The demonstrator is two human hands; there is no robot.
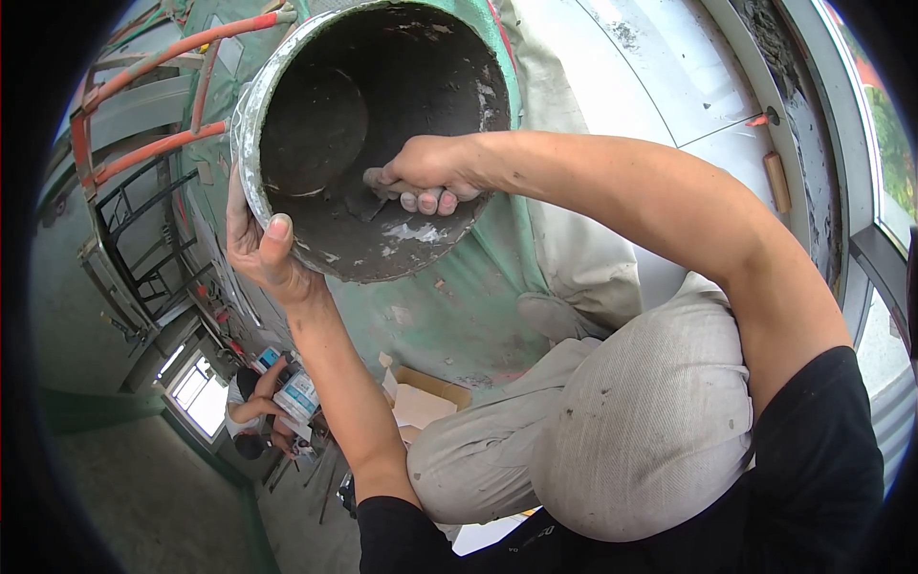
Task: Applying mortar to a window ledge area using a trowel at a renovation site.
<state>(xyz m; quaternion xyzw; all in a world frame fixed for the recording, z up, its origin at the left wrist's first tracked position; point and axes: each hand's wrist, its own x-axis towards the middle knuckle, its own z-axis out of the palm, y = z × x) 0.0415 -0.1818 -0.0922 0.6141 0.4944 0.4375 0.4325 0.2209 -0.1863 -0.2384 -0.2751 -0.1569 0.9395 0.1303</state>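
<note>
Left hand (268, 251): you gripped the rim of the bucket (411, 96).
Right hand (428, 177): you clutched a bladed tool (365, 205) inside.
Orange frame (163, 150): stood beyond your left hand.

The right grip (430, 177) partly hides the tool (364, 205).

An orange tubular frame (161, 148) stands well apart from a cardboard box (444, 390).

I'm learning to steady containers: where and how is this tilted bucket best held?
Probably by the bucket's rim, coming from the left: thumb over the edge, fingers outside, as the left hand does. It faces the camera open end first, baring that edge, while the right hand is inside.
</note>
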